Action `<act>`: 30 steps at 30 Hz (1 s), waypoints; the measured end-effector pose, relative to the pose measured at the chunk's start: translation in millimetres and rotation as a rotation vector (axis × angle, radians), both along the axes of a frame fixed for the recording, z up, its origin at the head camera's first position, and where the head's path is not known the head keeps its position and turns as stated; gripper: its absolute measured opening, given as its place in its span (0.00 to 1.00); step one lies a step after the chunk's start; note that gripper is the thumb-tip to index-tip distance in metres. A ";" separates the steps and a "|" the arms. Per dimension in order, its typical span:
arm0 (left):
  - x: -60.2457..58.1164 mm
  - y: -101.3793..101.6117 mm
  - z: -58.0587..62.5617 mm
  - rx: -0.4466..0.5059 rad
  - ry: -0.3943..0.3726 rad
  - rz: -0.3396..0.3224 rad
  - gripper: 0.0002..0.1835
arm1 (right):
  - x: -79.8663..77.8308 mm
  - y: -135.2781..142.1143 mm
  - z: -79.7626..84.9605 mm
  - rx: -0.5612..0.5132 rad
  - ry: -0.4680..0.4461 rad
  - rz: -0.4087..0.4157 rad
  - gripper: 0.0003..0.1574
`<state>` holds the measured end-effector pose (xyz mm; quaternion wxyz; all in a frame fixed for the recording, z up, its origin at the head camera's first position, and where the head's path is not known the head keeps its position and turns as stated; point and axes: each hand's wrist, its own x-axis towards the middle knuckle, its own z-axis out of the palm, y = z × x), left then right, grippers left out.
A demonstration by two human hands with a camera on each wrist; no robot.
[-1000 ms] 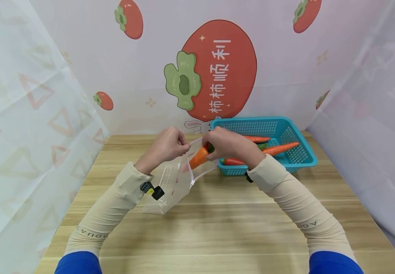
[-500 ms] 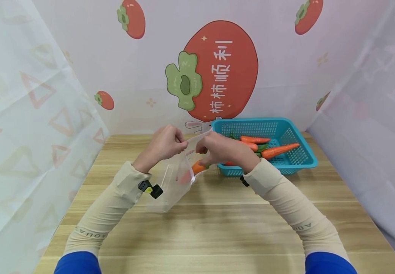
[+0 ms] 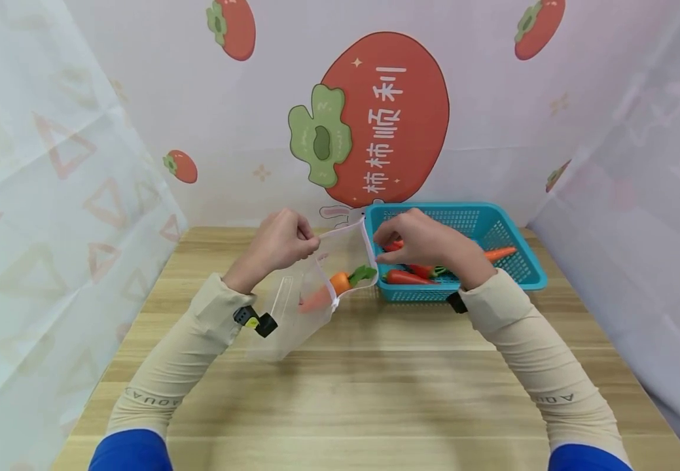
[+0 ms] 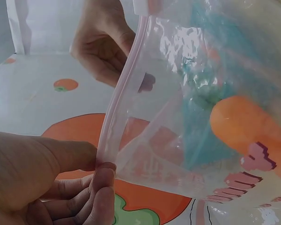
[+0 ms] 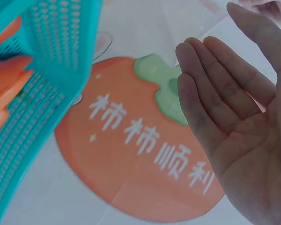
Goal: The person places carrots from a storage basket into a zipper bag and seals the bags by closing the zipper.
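Currently, left hand (image 3: 277,242): thumb and forefinger pinch the mouth edge of the bag; the other fingers curl beneath, as the left wrist view shows.
Clear bag (image 3: 298,330): hangs from the left fingertips, its mouth spread toward the right fingers and its lower end slanting down toward the left forearm; pink lettering shows on its side.
Zip slider (image 3: 335,303): on the near edge of the mouth, below and to the right of the left fingertips.
Bagged carrot (image 3: 340,283): within the bag, below and right of the left fingertips, tilted, its tip down to the left.
Leafy top (image 3: 364,273): by the mouth, below and left of the right fingertips; whether it pokes out is hard to tell.
Right hand (image 3: 430,245): fingers loosely extended and together, thumb standing apart from them, palm bare in the right wrist view.
Blue basket (image 3: 529,282): behind and beneath the right hand in the head view, reaching out to the right of its fingers; contact cannot be told.
Basket carrots (image 3: 408,278): some just below the right fingers, another (image 3: 501,253) farther right, past the knuckles.
Wooden table (image 3: 340,405): below both sets of fingers.
Printed cloth (image 3: 398,124): beyond all the fingertips, bearing a large red fruit.
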<state>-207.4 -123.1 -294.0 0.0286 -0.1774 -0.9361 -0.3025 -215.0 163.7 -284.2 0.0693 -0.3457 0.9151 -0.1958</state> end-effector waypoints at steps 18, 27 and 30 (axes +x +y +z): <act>1.7 -3.7 -0.1 -0.005 0.002 0.012 0.10 | -10.5 55.9 -30.3 0.145 -0.074 -0.154 0.20; 2.7 -3.7 1.0 -0.010 -0.002 0.009 0.09 | -19.5 76.0 -50.1 0.193 -0.107 -0.213 0.26; 2.6 -3.7 1.1 -0.012 -0.004 0.012 0.09 | -21.7 80.6 -55.5 0.191 -0.112 -0.223 0.25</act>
